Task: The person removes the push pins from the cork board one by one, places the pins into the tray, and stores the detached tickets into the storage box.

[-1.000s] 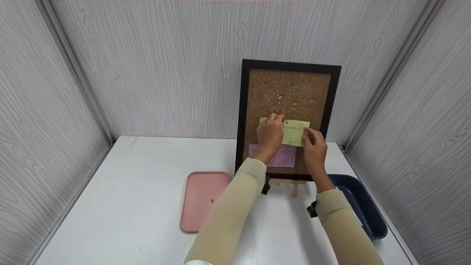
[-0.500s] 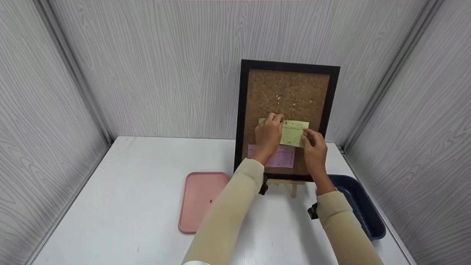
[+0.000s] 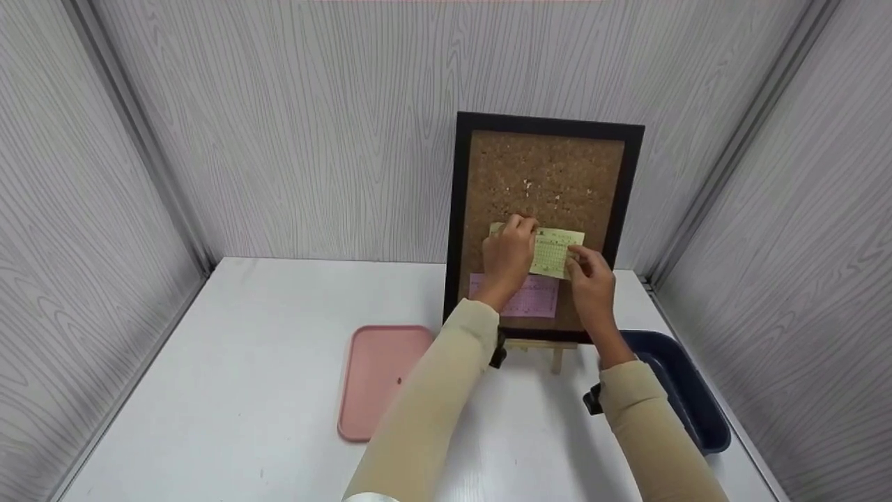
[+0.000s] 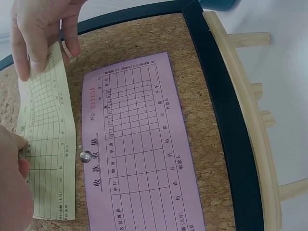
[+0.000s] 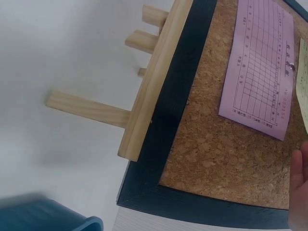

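A yellow-green receipt slip (image 3: 550,252) lies against the framed corkboard (image 3: 550,164). My left hand (image 3: 509,254) is over its upper left part; the left wrist view shows thumb and finger pinching a pushpin, of which only a speck of metal (image 4: 20,154) shows. My right hand (image 3: 594,282) pinches the slip's right end, which bends slightly off the cork in the left wrist view. Below it, a pink receipt slip (image 4: 130,134) is held by a silver pushpin (image 4: 86,156). In the right wrist view, the right hand (image 5: 299,185) is only partly visible.
The board leans on a small wooden easel (image 5: 154,86) on the white table (image 3: 279,348). A pink tray (image 3: 380,376) lies left of the board, with a small dark spot on it. A dark blue bin (image 3: 686,383) stands to the right, partly behind the right forearm.
My right hand has shifted slightly left along the yellow-green slip's right end. The left hand stays at about the same place on the slip.
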A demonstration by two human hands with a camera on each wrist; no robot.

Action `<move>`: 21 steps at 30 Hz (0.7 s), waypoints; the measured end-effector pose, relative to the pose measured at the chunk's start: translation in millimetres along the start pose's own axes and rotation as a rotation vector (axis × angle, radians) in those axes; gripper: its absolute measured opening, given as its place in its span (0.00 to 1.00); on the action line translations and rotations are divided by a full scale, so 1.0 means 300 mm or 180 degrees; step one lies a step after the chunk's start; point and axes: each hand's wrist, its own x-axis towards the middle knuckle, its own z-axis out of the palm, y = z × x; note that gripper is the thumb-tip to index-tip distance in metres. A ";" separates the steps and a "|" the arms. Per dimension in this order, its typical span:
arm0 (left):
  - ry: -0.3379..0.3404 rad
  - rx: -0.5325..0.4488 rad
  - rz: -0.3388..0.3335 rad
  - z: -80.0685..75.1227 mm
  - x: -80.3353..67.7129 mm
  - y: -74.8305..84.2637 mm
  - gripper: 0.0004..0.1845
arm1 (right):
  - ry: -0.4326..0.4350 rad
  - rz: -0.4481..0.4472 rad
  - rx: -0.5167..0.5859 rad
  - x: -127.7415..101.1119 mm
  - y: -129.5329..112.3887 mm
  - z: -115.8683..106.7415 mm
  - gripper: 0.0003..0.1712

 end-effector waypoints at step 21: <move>0.0014 0.0156 0.0036 -0.007 0.005 0.003 0.08 | 0.0015 -0.0058 0.0048 0.009 -0.012 -0.001 0.14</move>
